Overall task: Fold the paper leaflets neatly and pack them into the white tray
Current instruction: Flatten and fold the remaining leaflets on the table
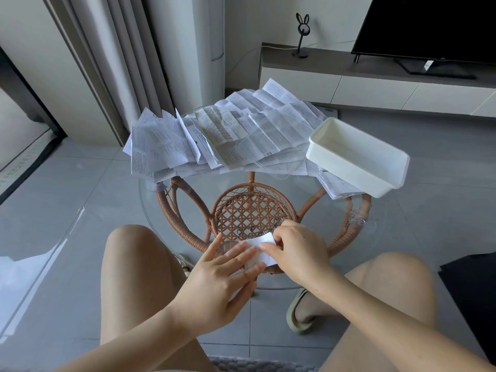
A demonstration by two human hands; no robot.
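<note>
Left hand (222,275): released; fingers straight and spread, pressing flat on the left part of the folded leaflet (261,247); nearer the person than the white tray (343,173) and well to its left
Right hand (298,251): grasping; thumb and curled fingers pinch the right end of the folded leaflet; almost touching the left hand across the paper
Folded leaflet: small white rectangle, blank side up, lying on the counter (193,210) near its front edge; well apart from the white tray; no print can be seen on it
Counter: round clear glass top on a woven rattan base (251,213), which shows through the glass to the left of and below the tray
Loose leaflets (241,135): unfolded creased sheets heaped in overlapping layers just left of the white tray, some running under it; covered in dense fine print, too small to read
White tray: oblong, plain, nothing inside; resting on a few sheets, set at a slant; no label or brand visible
Slipper (298,315): greenish, on a foot on the grey tiled floor, seen nearer than the tray
Television (429,28): dark screen beyond the tray on a low cabinet (375,87); a small white tag on its stand is illegible
Rabbit-eared stand (302,36): black, on the cabinet, beyond the tray and to its left
</note>
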